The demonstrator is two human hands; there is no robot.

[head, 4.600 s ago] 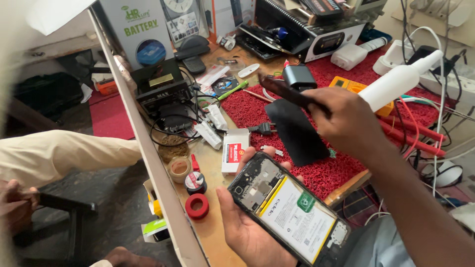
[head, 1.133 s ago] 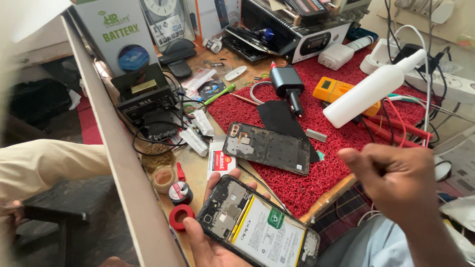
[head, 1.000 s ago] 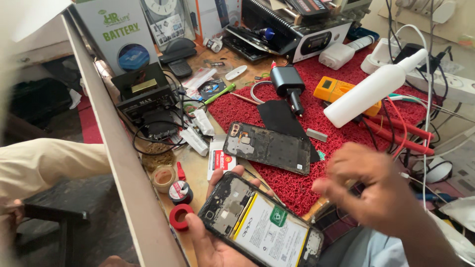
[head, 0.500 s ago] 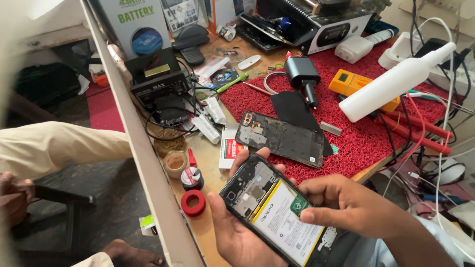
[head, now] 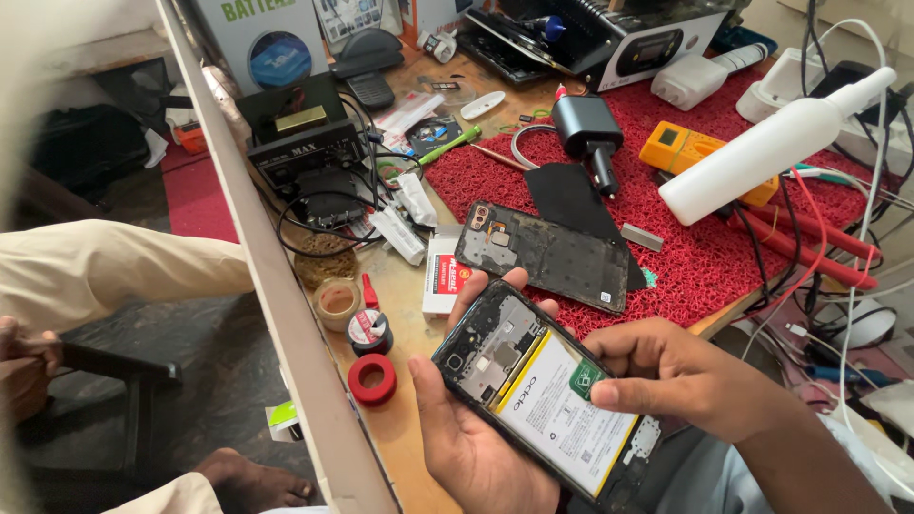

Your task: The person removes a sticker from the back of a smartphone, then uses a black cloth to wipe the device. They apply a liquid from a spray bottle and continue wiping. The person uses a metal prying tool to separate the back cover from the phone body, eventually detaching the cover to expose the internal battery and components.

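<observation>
Crowded bench edge [head: 381,428], opened phone [head: 538,400] overhanging

Hidden, cropped or unreadable parts, head view

Opened phone [head: 538,400]: lower end covered by right hand [head: 685,381] and its underside by left hand [head: 466,443], so what the right fingertips touch cannot be told; right forearm cut by bottom edge; black back cover [head: 547,255] overlaps a dark sheet [head: 571,195], part of it hidden; white squeeze bottle [head: 776,148] covers part of the yellow meter [head: 690,148]; grey machine [head: 609,33] cropped at top edge; cables [head: 838,276] run off the right edge; another person's hand [head: 24,366] cut off at left, blurred; bare foot [head: 243,476] partly behind the white counter edge [head: 276,276].
</observation>
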